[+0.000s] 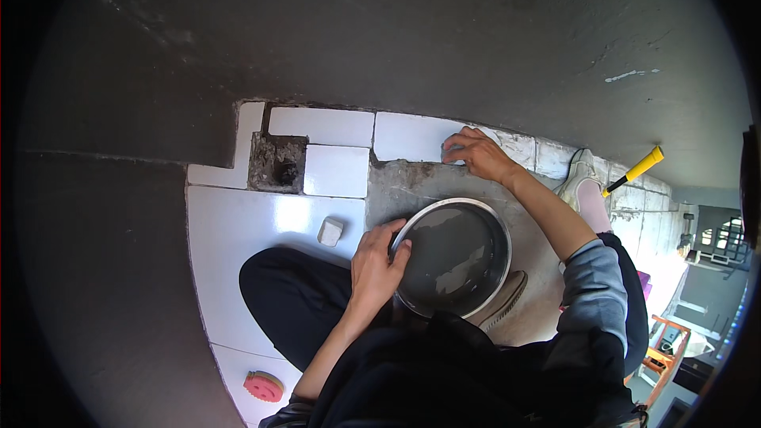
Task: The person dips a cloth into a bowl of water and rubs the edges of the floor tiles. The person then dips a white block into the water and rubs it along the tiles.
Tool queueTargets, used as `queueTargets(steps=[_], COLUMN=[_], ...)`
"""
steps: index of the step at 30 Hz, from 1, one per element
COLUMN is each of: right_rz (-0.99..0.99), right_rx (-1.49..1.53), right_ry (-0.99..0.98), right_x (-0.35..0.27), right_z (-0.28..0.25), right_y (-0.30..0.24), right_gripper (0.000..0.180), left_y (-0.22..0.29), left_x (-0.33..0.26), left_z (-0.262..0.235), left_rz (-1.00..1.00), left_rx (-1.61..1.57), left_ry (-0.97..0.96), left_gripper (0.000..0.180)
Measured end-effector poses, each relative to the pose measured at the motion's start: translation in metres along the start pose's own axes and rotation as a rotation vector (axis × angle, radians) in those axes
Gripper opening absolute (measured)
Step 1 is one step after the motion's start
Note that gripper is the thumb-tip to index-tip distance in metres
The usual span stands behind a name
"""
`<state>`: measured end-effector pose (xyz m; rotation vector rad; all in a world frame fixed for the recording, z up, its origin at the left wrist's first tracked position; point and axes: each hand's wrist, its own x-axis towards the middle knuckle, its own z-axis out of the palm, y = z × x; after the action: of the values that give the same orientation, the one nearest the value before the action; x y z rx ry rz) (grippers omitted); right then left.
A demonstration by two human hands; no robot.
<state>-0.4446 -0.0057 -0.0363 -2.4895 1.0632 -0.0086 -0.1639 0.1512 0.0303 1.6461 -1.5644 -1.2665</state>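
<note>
Black clothing (444,372) lies nearest the camera, and just beyond it sits a round silver-rimmed metal basin (498,242) of grey liquid, its left rim grasped by the left hand (374,265) with the thumb over the edge. Past a bare strip of grey floor (404,182), a glossy white rectangular tile (412,139) runs its long axis left to right along the dark grey wall (396,47), stretching leftward from the nearer right hand (485,154), whose bent fingers touch its right end, though I cannot tell whether they pinch anything.
</note>
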Motion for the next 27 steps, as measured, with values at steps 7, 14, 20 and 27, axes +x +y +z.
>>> queueTargets(steps=[7,14,20,27], right_rz=[0.099,0.144,0.208,0.331], right_rx=[-0.008,-0.033,-0.066,-0.127], right_ry=[0.014,0.032,0.124,0.107], right_x=[-0.031,-0.038,-0.061,-0.088], right_z=[0.002,0.003,0.004,-0.004], right_y=[0.013,0.014,0.02,0.026], right_gripper=[0.041,0.038,0.041,0.037], left_y=[-0.005,-0.012,-0.012,-0.018], left_x=[0.0,-0.001,-0.002,-0.001], left_z=[0.005,0.007,0.007,0.011], left_rz=[0.037,0.053,0.057,0.108], left_rx=[0.016,0.03,0.013,0.021], left_ry=[0.027,0.057,0.058,0.097], left_gripper=[0.031,0.031,0.032,0.032])
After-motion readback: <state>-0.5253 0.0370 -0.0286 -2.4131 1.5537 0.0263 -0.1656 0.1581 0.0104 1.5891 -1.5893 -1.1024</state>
